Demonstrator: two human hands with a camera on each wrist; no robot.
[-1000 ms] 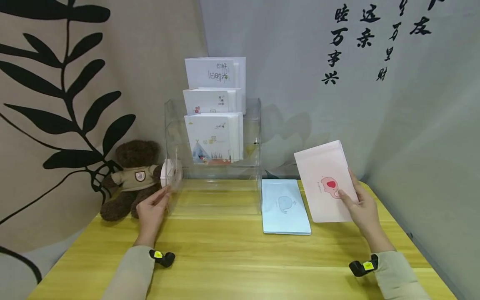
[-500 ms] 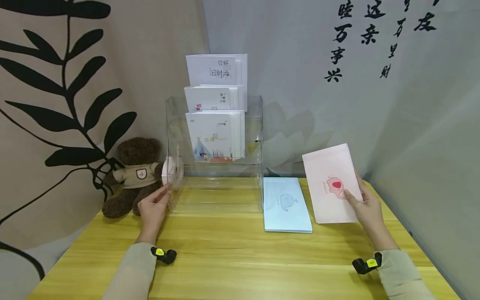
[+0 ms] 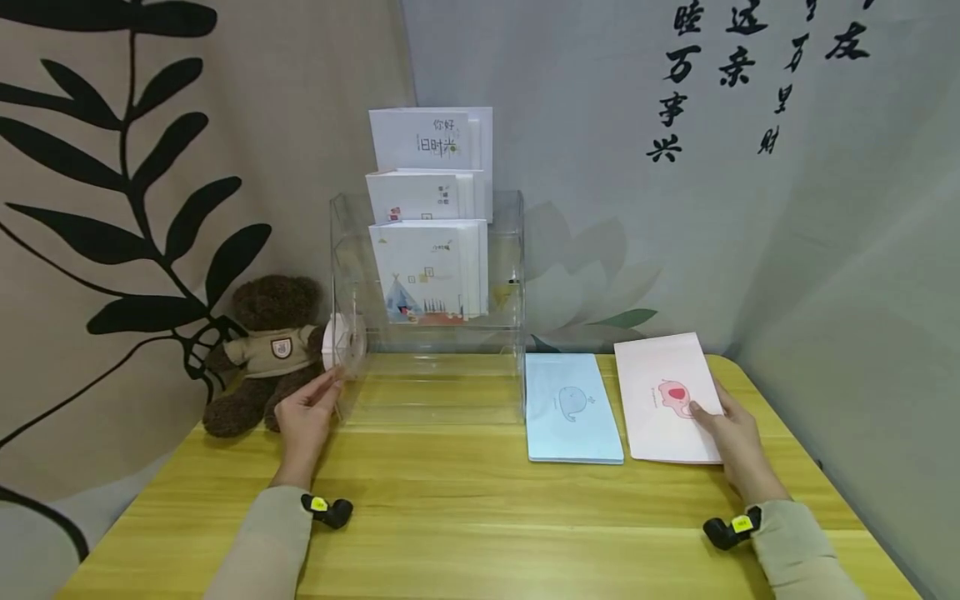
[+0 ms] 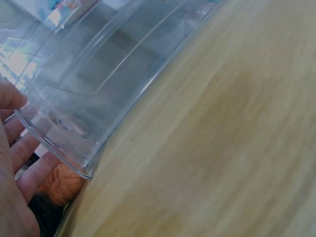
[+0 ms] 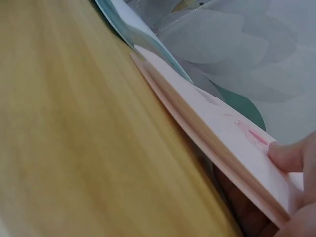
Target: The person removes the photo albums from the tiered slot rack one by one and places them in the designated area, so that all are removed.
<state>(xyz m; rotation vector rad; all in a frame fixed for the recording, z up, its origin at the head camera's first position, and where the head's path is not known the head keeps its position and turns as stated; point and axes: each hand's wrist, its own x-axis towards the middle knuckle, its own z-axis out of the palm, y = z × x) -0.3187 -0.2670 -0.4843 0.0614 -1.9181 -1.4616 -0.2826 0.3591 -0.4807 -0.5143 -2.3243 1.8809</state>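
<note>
A pink notebook with an elephant drawing (image 3: 660,433) lies low over the table's right side, tilted slightly in the right wrist view (image 5: 217,133). My right hand (image 3: 738,437) pinches its right edge, thumb on the cover and fingers beneath. Just left of it, a light blue notebook with a whale drawing (image 3: 573,437) lies on the table. The clear acrylic rack (image 3: 427,414) holds white booklets (image 3: 423,283) on its tiers. My left hand (image 3: 306,421) grips the rack's left side wall, thumb on one face and fingers behind in the left wrist view (image 4: 19,158).
A brown teddy bear (image 3: 273,362) sits left of the rack, beside a white round object (image 3: 333,343). An orange yarn ball (image 4: 61,185) shows behind the rack's side. The wooden table (image 3: 480,533) ends at a wall cloth behind the rack.
The pink notebook has come down in my right hand, from raised and tilted up to nearly flat by the blue one. My left hand has stayed on the rack.
</note>
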